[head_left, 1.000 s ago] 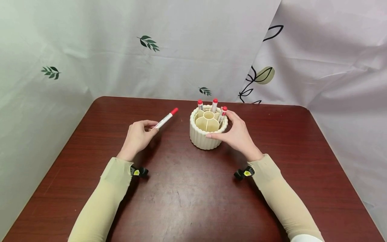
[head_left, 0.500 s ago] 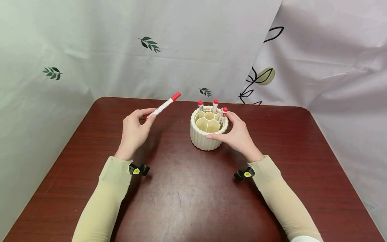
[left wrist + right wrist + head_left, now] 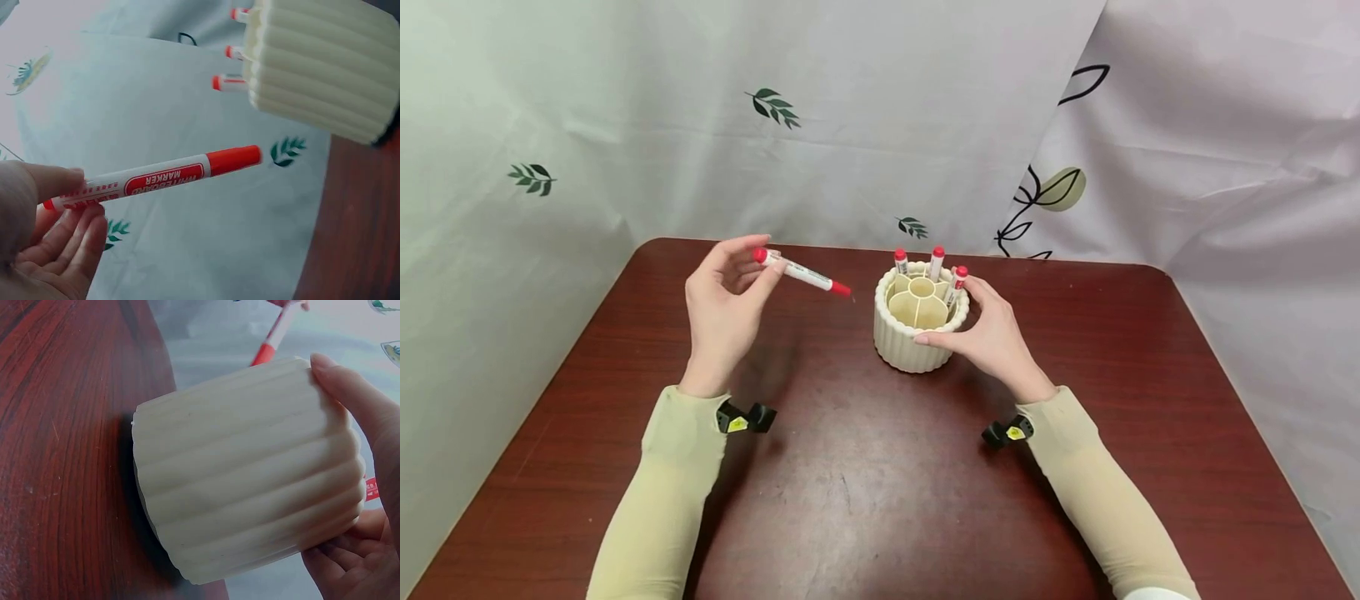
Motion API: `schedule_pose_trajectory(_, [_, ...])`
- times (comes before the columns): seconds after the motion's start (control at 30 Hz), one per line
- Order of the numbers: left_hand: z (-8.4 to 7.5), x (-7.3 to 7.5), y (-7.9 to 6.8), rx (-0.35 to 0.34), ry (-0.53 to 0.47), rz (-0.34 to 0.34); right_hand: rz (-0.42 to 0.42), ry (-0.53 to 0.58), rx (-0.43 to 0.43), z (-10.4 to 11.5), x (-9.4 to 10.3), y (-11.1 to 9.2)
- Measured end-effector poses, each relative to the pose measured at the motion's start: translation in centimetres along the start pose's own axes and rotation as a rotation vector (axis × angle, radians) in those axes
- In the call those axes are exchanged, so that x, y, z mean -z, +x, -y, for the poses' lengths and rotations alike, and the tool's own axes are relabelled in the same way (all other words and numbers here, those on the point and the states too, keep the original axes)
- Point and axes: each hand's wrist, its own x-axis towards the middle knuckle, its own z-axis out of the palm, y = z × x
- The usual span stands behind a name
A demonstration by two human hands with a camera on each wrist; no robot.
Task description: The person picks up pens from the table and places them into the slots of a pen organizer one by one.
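A white whiteboard marker with red ends (image 3: 805, 274) is pinched between the thumb and fingers of my left hand (image 3: 724, 304), above the table to the left of the pen holder. Its longer red cap (image 3: 234, 160) slants down toward the right in the head view. The cream, ribbed pen holder (image 3: 910, 345) stands on the table, divided into several compartments around a round middle one. Three red-capped markers (image 3: 936, 262) stand in its back and right compartments. My right hand (image 3: 992, 333) grips the holder's rim from the right, thumb at the front; its fingers are partly hidden behind.
The dark red wooden table (image 3: 850, 500) runs under both arms, its back edge close behind the holder. A pale curtain with leaf prints (image 3: 700, 125) hangs behind it. A black wrist camera (image 3: 748, 418) sits on the left wrist, another camera (image 3: 1006, 432) on the right.
My left hand has risen and moved slightly left, and the marker has turned from cap up to cap down toward the right. My right hand keeps its grip on the pen holder.
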Motion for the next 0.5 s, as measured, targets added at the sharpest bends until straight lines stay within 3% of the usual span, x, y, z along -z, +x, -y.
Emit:
schedule_pose_trajectory(0.27, [-1.9, -1.0, 0.5, -0.013, -0.265, -0.074, 0.004, 0.018, 0.002, 0.1, 0.0, 0.0])
schedule_pose_trajectory(0.5, [-2.6, -1.7, 0.7, -0.123, -0.288, -0.11, -0.007, -0.001, 0.009, 0.0, 0.0, 0.0])
